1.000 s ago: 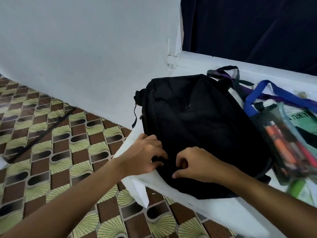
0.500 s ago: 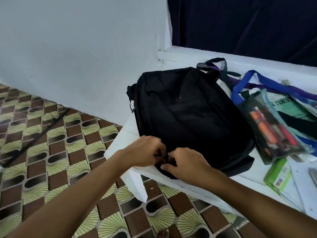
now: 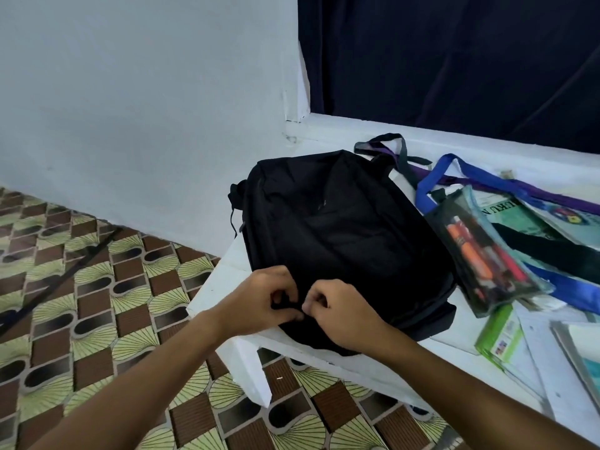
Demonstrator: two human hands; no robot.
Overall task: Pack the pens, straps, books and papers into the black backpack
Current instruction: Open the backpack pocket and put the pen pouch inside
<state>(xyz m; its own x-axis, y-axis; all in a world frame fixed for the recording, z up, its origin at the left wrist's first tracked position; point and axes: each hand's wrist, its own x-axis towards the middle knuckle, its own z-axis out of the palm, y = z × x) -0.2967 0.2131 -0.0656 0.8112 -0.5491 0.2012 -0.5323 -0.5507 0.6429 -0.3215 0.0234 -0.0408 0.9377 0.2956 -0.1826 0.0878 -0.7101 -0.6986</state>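
The black backpack [image 3: 341, 235] lies flat and closed on the white table [image 3: 224, 274]. My left hand [image 3: 259, 303] and my right hand [image 3: 344, 315] meet at its near edge, fingers curled and pinching the black fabric there; what exactly they pinch is hidden. To the right lies a clear pouch of pens [image 3: 483, 251] with orange and red markers inside. Blue and purple straps [image 3: 467, 178] trail behind the pouch. Books and papers [image 3: 532, 219] spread at the far right, with a green book [image 3: 501, 336] nearer me.
The table's left corner overhangs a patterned brown and green tiled floor [image 3: 97, 303]. A long dark rod [image 3: 61, 277] lies on the floor by the white wall. A dark curtain [image 3: 454, 60] hangs behind the table ledge.
Both hands have drawn closer together at the backpack's near edge. The view has shifted, so the backpack sits more to the left and more books show at the right.
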